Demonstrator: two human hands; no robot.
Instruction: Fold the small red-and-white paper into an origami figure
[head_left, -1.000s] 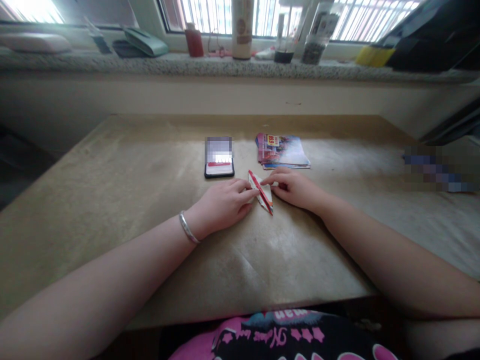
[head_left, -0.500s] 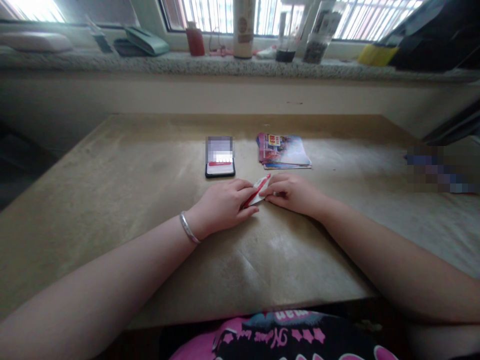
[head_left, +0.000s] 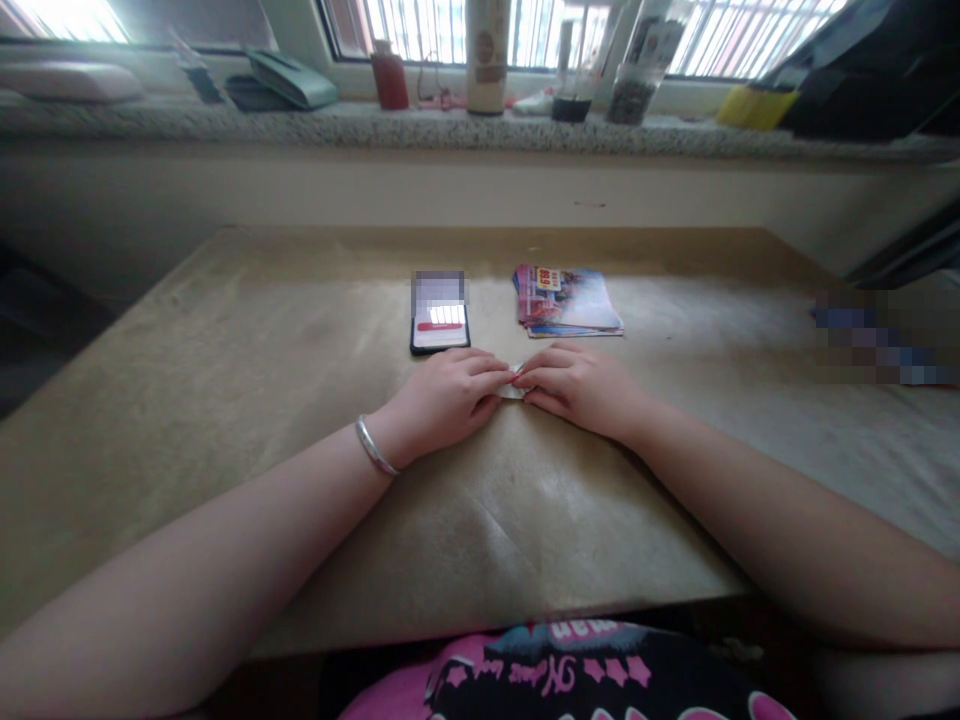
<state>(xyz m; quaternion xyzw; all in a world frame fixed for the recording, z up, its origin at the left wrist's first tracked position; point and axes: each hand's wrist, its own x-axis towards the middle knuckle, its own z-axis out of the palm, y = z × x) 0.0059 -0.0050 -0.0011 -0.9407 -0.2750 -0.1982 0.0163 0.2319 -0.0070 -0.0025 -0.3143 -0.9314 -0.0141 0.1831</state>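
My left hand [head_left: 442,400] and my right hand [head_left: 585,385] meet fingertip to fingertip on the brown table [head_left: 225,400]. Between them lies a small folded paper piece [head_left: 514,384], white with red, almost wholly hidden under the fingers. Both hands are curled and pressed onto it. A silver bangle [head_left: 371,447] sits on my left wrist. Just beyond my left hand lies a phone [head_left: 439,313], screen up.
A stack of colourful printed sheets [head_left: 566,300] lies behind my right hand. The stone windowsill [head_left: 375,125] beyond the table holds bottles, jars and a green case. A blurred item lies at the table's right edge [head_left: 885,340].
The red-and-white paper stood up between my fingers, was then tipped and folded down, and is now pressed nearly out of sight. Both hands moved closer together and slightly away from me.
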